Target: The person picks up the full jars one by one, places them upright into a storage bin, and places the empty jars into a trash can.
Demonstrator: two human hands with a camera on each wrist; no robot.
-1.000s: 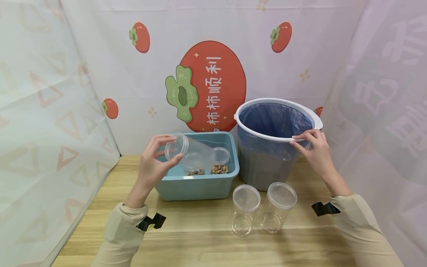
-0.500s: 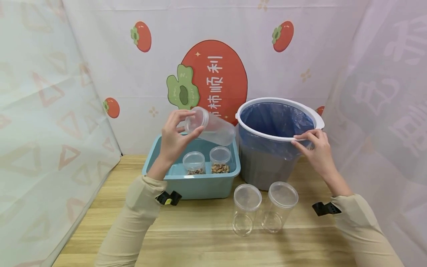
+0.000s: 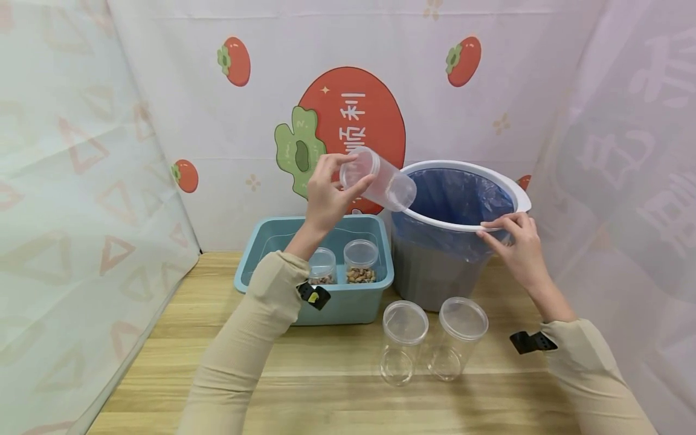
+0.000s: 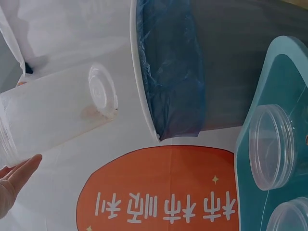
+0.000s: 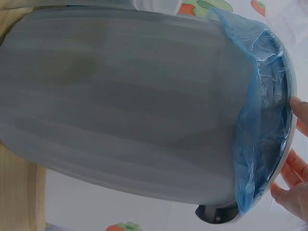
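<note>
This looks like a small, makeshift studio booth. Hanging cloth closes it in on three sides: a far sheet [image 3: 190, 109] printed with red persimmons [image 3: 464, 61] and white Chinese characters [image 3: 353, 112], a pale left sheet [image 3: 60, 241] with faint reddish triangle outlines, and a right sheet [image 3: 625, 229] bearing large, washed-out lettering. Creases run straight across the far sheet, as in unfolded fabric. A wood-grain surface [image 3: 326, 386] spans the space between the hangings, and a small black device [image 3: 524, 343] sits on each beige sleeve [image 3: 592, 368].
</note>
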